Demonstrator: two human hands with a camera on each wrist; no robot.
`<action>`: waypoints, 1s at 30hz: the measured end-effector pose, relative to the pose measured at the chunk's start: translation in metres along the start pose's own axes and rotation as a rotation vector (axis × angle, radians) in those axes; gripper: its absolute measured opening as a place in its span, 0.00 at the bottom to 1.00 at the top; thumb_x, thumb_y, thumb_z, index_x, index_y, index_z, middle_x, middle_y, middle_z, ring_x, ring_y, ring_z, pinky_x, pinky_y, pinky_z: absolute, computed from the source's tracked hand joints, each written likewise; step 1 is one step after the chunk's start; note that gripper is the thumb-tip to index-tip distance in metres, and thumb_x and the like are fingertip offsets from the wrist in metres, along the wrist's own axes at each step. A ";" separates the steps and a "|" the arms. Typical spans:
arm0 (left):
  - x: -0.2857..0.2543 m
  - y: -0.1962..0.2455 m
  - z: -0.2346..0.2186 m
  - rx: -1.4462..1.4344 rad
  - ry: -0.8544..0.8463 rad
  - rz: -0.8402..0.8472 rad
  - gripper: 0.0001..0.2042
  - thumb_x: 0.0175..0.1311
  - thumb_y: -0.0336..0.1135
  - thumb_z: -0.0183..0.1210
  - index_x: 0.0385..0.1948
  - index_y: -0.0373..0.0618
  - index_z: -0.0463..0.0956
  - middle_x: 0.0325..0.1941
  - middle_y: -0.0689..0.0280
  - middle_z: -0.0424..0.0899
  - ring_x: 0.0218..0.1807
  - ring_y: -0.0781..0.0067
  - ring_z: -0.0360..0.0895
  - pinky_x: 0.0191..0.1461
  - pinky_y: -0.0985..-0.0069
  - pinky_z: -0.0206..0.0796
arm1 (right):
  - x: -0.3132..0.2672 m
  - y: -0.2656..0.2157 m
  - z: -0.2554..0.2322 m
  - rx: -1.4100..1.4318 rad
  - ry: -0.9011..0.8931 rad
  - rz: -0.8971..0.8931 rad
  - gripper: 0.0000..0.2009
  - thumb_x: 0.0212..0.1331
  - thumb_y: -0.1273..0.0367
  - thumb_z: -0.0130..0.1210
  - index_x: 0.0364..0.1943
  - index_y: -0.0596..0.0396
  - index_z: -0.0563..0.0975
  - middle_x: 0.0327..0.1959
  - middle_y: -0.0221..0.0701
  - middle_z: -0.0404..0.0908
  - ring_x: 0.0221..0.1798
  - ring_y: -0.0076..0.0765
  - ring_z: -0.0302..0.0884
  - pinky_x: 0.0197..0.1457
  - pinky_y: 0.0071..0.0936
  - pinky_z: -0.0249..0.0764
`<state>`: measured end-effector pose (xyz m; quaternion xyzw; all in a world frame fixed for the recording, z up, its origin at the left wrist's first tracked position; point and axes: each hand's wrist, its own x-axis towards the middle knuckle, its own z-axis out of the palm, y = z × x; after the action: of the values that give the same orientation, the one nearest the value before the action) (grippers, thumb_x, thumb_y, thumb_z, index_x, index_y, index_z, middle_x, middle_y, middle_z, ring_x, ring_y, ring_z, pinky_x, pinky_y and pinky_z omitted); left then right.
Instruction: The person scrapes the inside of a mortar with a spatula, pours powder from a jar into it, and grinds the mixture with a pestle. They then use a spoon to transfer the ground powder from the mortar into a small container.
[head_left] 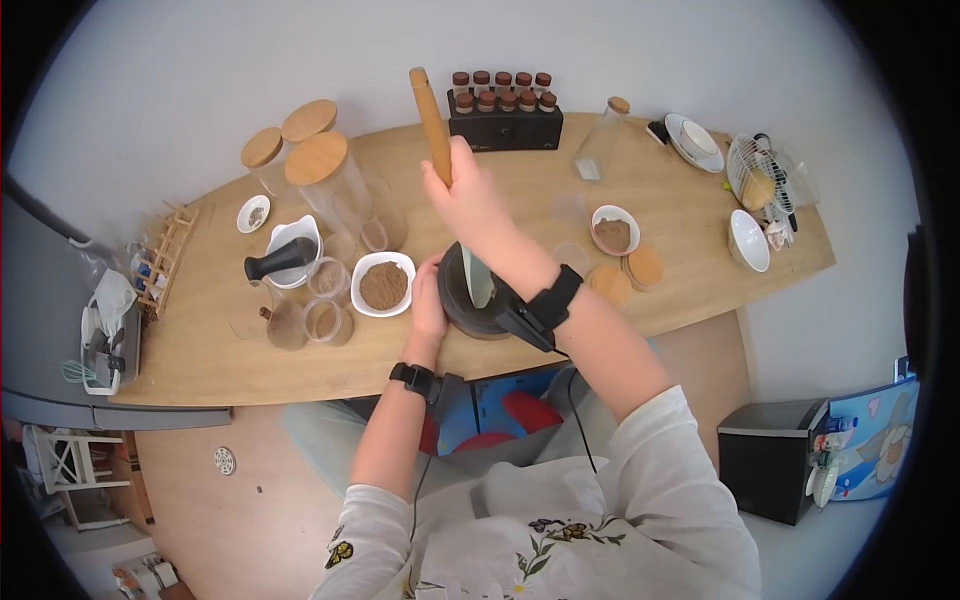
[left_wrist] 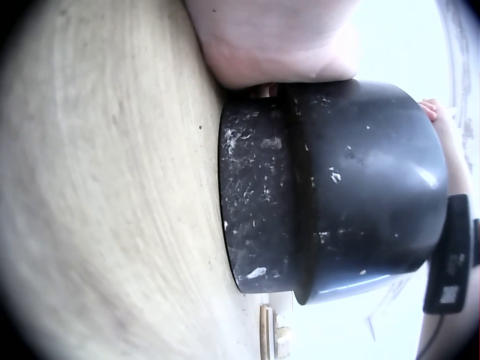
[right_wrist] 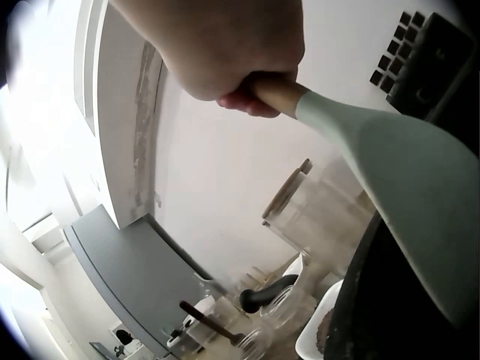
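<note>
Spatula (right_wrist: pixel 401 169), one, is grasped by its handle in your right hand (head_left: pixel 470 205), blade inside one black bowl (left_wrist: pixel 360 195) on the desk (head_left: pixel 690 220). Your left hand (head_left: pixel 428 300) lies against its side: brace firmly, sweep close along the wall. Nearby: two white powder bowls (head_left: pixel 383 313), ten small jars (head_left: pixel 508 102).

The wooden counter (head_left: pixel 660 190) carries a black pot (left_wrist: pixel 360 187) near its front edge — leftward, a square white bowl (head_left: pixel 383 313), clear cups (head_left: pixel 328 322) and wood-lidded jars (head_left: pixel 335 185); at the back, a black spice rack (head_left: pixel 505 130) — and rightward, a smaller bowl (head_left: pixel 615 211), round lids (head_left: pixel 643 266), a wire basket (head_left: pixel 745 160).
</note>
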<state>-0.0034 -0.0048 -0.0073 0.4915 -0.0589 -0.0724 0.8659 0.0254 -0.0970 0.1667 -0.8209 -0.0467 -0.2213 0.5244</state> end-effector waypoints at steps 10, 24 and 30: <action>-0.003 0.010 0.005 0.090 0.015 0.042 0.15 0.60 0.32 0.36 0.40 0.34 0.70 0.39 0.62 0.75 0.42 0.75 0.70 0.48 0.80 0.61 | -0.013 -0.012 -0.046 0.481 -0.077 -0.239 0.05 0.58 0.71 0.44 0.35 0.56 0.62 0.24 0.27 0.66 0.22 0.20 0.62 0.25 0.20 0.63; -0.002 0.006 0.001 0.056 -0.010 0.004 0.16 0.60 0.31 0.35 0.42 0.33 0.69 0.42 0.61 0.74 0.45 0.74 0.69 0.51 0.80 0.59 | -0.007 -0.005 -0.029 -0.024 -0.165 -0.072 0.10 0.55 0.71 0.48 0.38 0.59 0.62 0.17 0.33 0.68 0.18 0.27 0.67 0.20 0.26 0.61; 0.000 0.001 0.000 0.051 0.001 0.018 0.16 0.61 0.32 0.35 0.42 0.33 0.69 0.42 0.61 0.74 0.44 0.74 0.69 0.51 0.79 0.59 | -0.002 0.010 -0.017 -0.077 -0.063 -0.155 0.10 0.56 0.69 0.47 0.38 0.57 0.62 0.16 0.31 0.67 0.16 0.27 0.64 0.19 0.26 0.60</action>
<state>-0.0032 -0.0045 -0.0062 0.5130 -0.0648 -0.0630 0.8536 0.0209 -0.1162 0.1635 -0.8407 -0.1180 -0.2371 0.4722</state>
